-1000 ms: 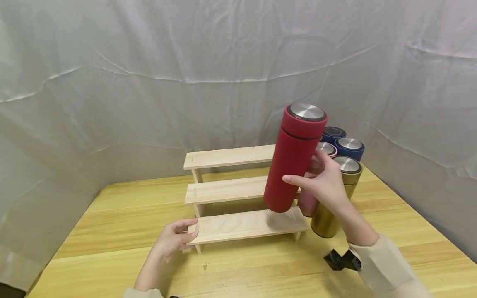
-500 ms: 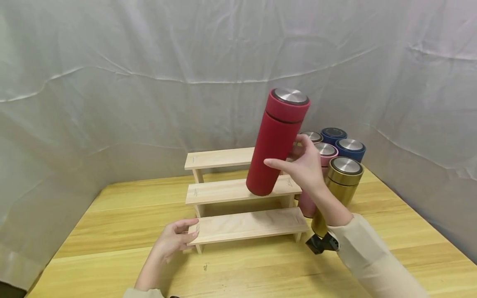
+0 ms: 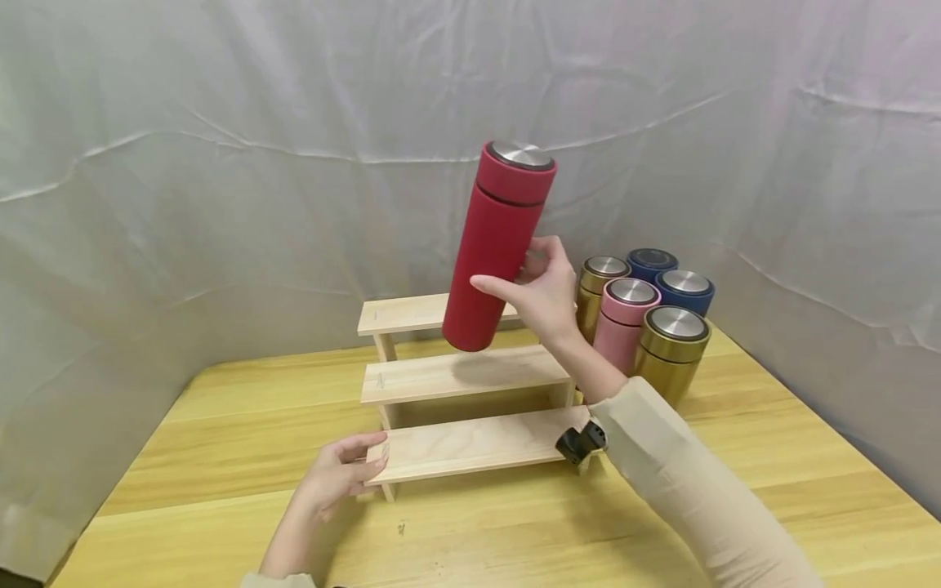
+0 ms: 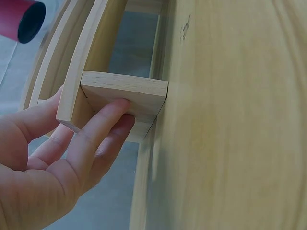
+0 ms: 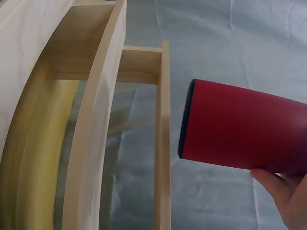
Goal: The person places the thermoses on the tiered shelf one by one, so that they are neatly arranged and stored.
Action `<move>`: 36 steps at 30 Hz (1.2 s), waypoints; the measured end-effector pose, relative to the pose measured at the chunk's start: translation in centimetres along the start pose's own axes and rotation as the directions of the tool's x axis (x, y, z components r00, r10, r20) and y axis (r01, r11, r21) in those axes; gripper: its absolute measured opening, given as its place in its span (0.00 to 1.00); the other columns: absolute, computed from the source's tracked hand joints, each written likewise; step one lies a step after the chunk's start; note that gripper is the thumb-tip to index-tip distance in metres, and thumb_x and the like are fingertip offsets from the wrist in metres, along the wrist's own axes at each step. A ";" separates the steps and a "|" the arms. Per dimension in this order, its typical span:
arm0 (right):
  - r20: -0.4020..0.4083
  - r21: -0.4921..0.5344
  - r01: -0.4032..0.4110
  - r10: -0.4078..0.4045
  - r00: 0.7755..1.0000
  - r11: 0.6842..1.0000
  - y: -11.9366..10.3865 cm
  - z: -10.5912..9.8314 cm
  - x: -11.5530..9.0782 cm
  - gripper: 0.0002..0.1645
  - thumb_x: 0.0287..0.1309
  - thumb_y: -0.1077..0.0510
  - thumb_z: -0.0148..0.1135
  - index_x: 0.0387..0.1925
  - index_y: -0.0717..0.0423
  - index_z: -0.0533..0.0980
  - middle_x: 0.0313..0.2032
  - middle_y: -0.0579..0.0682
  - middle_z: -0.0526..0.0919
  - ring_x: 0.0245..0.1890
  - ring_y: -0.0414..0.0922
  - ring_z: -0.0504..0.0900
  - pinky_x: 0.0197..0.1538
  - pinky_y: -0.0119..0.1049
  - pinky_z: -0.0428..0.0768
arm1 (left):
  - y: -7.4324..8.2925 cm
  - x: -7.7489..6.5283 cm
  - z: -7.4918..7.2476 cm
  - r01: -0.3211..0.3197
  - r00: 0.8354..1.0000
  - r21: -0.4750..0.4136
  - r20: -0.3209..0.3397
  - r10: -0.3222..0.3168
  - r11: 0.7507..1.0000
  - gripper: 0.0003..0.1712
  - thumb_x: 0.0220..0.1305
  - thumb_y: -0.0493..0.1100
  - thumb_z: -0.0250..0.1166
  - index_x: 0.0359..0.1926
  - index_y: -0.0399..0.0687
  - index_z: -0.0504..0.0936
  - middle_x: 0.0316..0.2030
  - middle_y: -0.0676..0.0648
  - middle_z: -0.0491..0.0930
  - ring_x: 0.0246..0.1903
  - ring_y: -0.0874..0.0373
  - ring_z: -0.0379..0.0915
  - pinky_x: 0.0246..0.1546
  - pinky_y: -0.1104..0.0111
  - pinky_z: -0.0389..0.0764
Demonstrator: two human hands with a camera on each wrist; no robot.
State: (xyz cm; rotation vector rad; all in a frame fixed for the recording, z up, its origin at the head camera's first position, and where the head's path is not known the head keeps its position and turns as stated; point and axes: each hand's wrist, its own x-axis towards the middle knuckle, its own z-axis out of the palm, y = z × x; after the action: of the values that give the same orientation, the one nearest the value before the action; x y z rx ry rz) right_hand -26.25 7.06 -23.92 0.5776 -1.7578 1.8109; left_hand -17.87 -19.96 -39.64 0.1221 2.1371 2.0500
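My right hand (image 3: 546, 292) grips a red thermos bottle (image 3: 496, 245) round its lower half, thumb across the front. The bottle has a steel-topped lid and leans, its lid toward the right. In the right wrist view the dark base of the red thermos bottle (image 5: 240, 127) hangs apart from the top board. A three-tier wooden shelf (image 3: 470, 445) stands below it. With thumb and fingers, my left hand (image 3: 340, 474) pinches the left end of the lowest board. Seen from the left wrist, fingertips of the left hand (image 4: 62, 167) touch the shelf's end leg.
Right of the shelf stand several upright thermos bottles: a pink one (image 3: 621, 327), a gold one (image 3: 671, 351), another gold one (image 3: 594, 302) and two blue ones behind. A grey cloth backdrop (image 3: 294, 204) rises behind the wooden table (image 3: 220, 490).
My right hand has carried the red thermos bottle left and upward, from over the lowest board's right end to in front of the top board. The left hand has stayed on the shelf.
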 end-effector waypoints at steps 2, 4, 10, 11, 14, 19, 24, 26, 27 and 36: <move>-0.003 0.018 0.004 -0.004 1.000 1.000 0.2 0.7 0.4 0.35 0.31 0.60 0.76 0.41 0.60 0.64 0.35 0.55 0.80 0.32 0.47 0.80 0.37 0.38 0.80 | 0.1 0.0 -0.1 -0.001 1.000 0.002 0.000 0.001 1.000 0.26 0.56 0.30 0.59 0.55 0.25 0.63 0.59 0.24 0.52 0.55 0.31 0.54 0.43 0.51 0.74; -0.005 0.004 -0.001 0.001 1.000 1.000 -0.4 1.4 0.6 0.33 0.33 0.64 0.75 0.42 0.61 0.64 0.36 0.57 0.80 0.33 0.48 0.80 0.38 0.39 0.80 | 0.2 -0.1 -0.1 -0.003 1.000 0.007 -0.002 0.003 1.000 0.26 0.56 0.30 0.59 0.55 0.25 0.63 0.59 0.24 0.52 0.55 0.30 0.54 0.43 0.51 0.74; 0.002 0.035 -0.008 0.008 1.000 0.999 0.5 2.9 1.9 0.33 0.35 0.66 0.73 0.43 0.62 0.63 0.38 0.57 0.80 0.35 0.47 0.80 0.40 0.38 0.79 | 0.2 0.1 -0.1 0.009 1.000 0.003 -0.009 -0.009 1.000 0.26 0.56 0.30 0.59 0.55 0.25 0.64 0.59 0.25 0.52 0.55 0.32 0.55 0.42 0.52 0.74; 0.003 0.038 -0.008 0.008 1.000 0.999 0.6 3.1 2.0 0.33 0.36 0.65 0.73 0.43 0.62 0.63 0.38 0.57 0.80 0.35 0.48 0.80 0.41 0.38 0.79 | 0.2 0.1 -0.1 0.013 1.000 0.002 -0.014 -0.013 1.000 0.26 0.55 0.30 0.59 0.55 0.26 0.64 0.59 0.25 0.53 0.55 0.33 0.57 0.42 0.52 0.74; 0.003 0.034 -0.020 0.019 1.000 0.999 0.8 3.7 2.4 0.33 0.37 0.64 0.73 0.44 0.61 0.63 0.39 0.56 0.80 0.36 0.47 0.79 0.41 0.37 0.79 | 0.1 0.1 -0.2 0.011 1.000 0.008 -0.013 -0.010 1.000 0.26 0.56 0.29 0.59 0.55 0.25 0.64 0.59 0.25 0.54 0.52 0.36 0.62 0.42 0.52 0.75; 0.008 -0.009 -0.039 0.039 0.999 0.999 1.2 4.5 2.7 0.34 0.38 0.60 0.73 0.47 0.60 0.63 0.40 0.53 0.80 0.37 0.45 0.79 0.41 0.36 0.78 | 0.1 0.0 -0.2 0.009 1.000 0.009 -0.010 -0.009 1.000 0.26 0.56 0.29 0.59 0.55 0.25 0.64 0.58 0.25 0.56 0.47 0.44 0.68 0.41 0.53 0.75; 0.032 -0.020 -0.050 0.051 0.998 0.999 1.5 5.0 2.9 0.35 0.39 0.60 0.72 0.48 0.59 0.63 0.42 0.52 0.79 0.39 0.43 0.78 0.42 0.35 0.78 | 0.0 0.0 -0.2 0.012 1.000 0.013 -0.013 -0.012 1.000 0.26 0.56 0.30 0.59 0.55 0.26 0.64 0.58 0.26 0.57 0.46 0.47 0.69 0.41 0.54 0.76; 0.040 -0.038 -0.047 0.048 0.998 0.998 1.6 5.2 3.1 0.35 0.39 0.59 0.72 0.49 0.59 0.63 0.42 0.52 0.79 0.40 0.43 0.78 0.42 0.35 0.78 | 0.0 0.0 -0.3 0.010 1.000 0.015 -0.017 -0.010 1.000 0.26 0.55 0.30 0.60 0.55 0.26 0.65 0.58 0.26 0.57 0.46 0.45 0.69 0.41 0.53 0.76; 0.043 -0.050 -0.046 0.049 0.998 0.998 1.7 5.3 3.2 0.36 0.40 0.59 0.72 0.50 0.58 0.63 0.43 0.52 0.79 0.40 0.42 0.78 0.42 0.34 0.78 | 0.0 0.0 -0.3 0.010 1.000 0.017 -0.019 -0.009 1.000 0.26 0.55 0.30 0.60 0.55 0.26 0.65 0.58 0.26 0.57 0.47 0.44 0.68 0.41 0.53 0.76; 0.035 -0.249 -0.035 0.045 0.998 0.968 2.6 5.7 3.7 0.42 0.40 0.51 0.72 0.57 0.55 0.63 0.50 0.51 0.77 0.46 0.39 0.76 0.45 0.29 0.75 | -0.1 0.1 -0.2 -0.001 1.000 0.014 0.000 0.001 1.000 0.27 0.55 0.32 0.61 0.55 0.25 0.65 0.58 0.25 0.56 0.51 0.38 0.64 0.41 0.52 0.75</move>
State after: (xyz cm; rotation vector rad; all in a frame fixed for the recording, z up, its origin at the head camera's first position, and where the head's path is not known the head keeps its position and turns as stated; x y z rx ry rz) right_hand -31.12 1.73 -23.16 0.4828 -1.9981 1.5813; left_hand -17.98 -20.12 -39.73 0.1249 2.1519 2.0359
